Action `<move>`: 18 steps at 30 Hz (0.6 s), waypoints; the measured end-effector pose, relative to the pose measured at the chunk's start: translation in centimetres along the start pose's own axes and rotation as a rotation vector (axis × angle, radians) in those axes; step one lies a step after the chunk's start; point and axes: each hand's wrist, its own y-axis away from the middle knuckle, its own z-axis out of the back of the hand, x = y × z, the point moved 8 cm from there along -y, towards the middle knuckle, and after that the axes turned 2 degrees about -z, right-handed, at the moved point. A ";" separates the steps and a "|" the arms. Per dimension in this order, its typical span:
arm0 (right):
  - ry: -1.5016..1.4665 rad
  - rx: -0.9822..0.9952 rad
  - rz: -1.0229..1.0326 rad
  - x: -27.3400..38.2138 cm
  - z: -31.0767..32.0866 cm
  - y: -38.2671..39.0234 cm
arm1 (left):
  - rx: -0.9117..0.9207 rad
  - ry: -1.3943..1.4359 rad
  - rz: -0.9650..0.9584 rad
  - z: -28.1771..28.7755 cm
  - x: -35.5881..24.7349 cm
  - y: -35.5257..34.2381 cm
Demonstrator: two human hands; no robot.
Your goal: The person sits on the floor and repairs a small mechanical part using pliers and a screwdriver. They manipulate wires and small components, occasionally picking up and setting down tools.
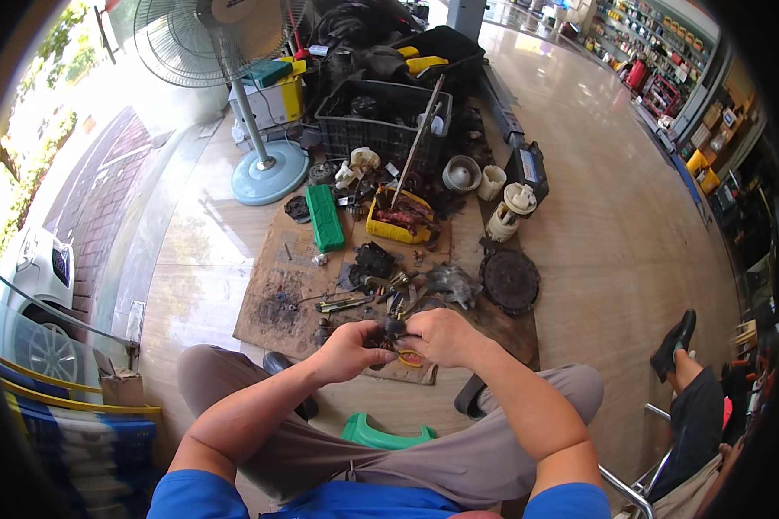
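Holding: left hand and right hand pinch one small dark part.
Yellow tub: past the grip.
Round black plate: past the grip, to the right.

Small dark part was partly covered by left hand and right hand. Fan was cut by top edge. Person at right was cropped. Shelf goods were too small to identify.
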 end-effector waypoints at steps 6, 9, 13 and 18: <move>0.047 -0.117 0.110 1.0 0.7 0.4 | -0.180 -0.267 0.006 1.7 0.5 -0.5; 0.062 -0.172 0.130 1.4 1.0 0.6 | -0.263 -0.375 0.027 2.5 -0.2 -0.5; 0.073 -0.215 0.138 1.8 1.0 0.6 | -0.419 -0.287 -0.073 3.5 -0.7 -0.1; 0.094 -0.190 0.109 2.5 0.9 0.9 | -0.644 -0.070 -0.182 5.1 -1.9 0.7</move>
